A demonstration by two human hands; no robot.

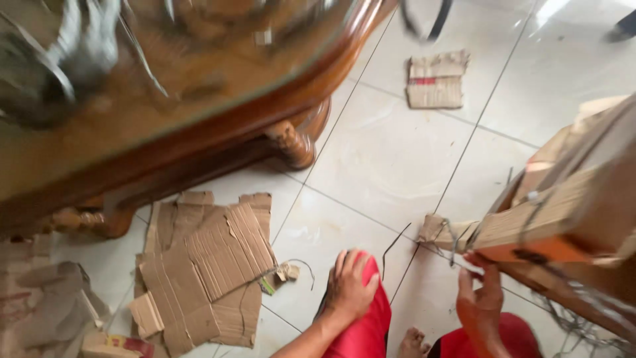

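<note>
1. We see a stack of flattened cardboard [563,212] at the right, tan with an orange lower edge, bound by thin wire; it tilts and is cut off by the right edge of the frame.
2. Our right hand [480,301] reaches up under its lower left corner, fingertips touching the orange edge; we cannot tell whether the fingers pinch anything.
3. Our left hand [350,285] lies flat on the knee, fingers together and relaxed, on red shorts [364,331], holding nothing.
4. A small folded cardboard piece [436,81] with a red stripe lies alone on the white floor tiles [391,152], well apart from the hands.
5. Torn corrugated sheets [205,272] lie layered at the lower left, beside the carved wooden table [218,126].
6. A crumpled cardboard scrap [440,232] with wire sits just beside the stack's corner.
7. The tabletop is blurred; the things reflected or lying on it cannot be made out. A dark shape at the top right corner is cut off.
8. Open tile runs between the table leg [291,142] and the stack.
</note>
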